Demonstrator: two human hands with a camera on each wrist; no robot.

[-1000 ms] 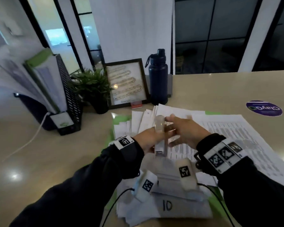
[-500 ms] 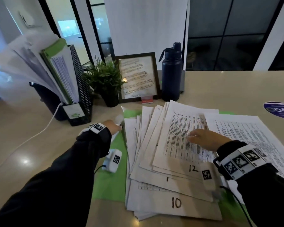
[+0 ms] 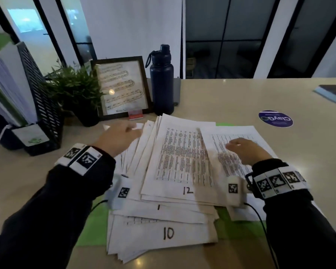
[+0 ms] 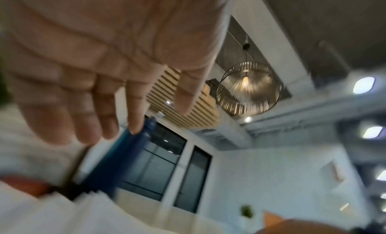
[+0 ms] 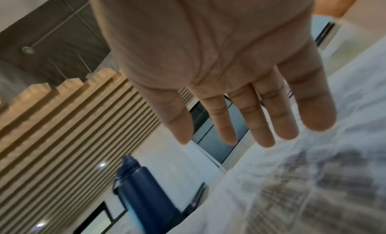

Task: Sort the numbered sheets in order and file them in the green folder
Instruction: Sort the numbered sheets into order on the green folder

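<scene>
A fanned pile of printed sheets (image 3: 175,167) lies on the open green folder (image 3: 93,230). The top sheet is marked 12 (image 3: 188,190), and a lower one 10 (image 3: 168,233). A separate sheet (image 3: 241,133) lies to the right. My left hand (image 3: 122,134) reaches over the pile's far left corner, fingers straight, holding nothing. In the left wrist view the left hand (image 4: 117,115) is spread above white sheets (image 4: 41,212). My right hand (image 3: 241,150) hovers flat over the right sheet. The right wrist view shows the right hand (image 5: 240,130) open above printed paper (image 5: 303,188).
Behind the pile stand a dark blue bottle (image 3: 161,80), a framed print (image 3: 122,88) and a potted plant (image 3: 76,88). A black mesh file rack (image 3: 41,101) with papers is at the left. A round sticker (image 3: 275,118) and a book (image 3: 332,93) lie right.
The left hand has swung from the table left of the folder back over the pile's far left corner. The right hand has shifted right, onto the right-hand sheet.
</scene>
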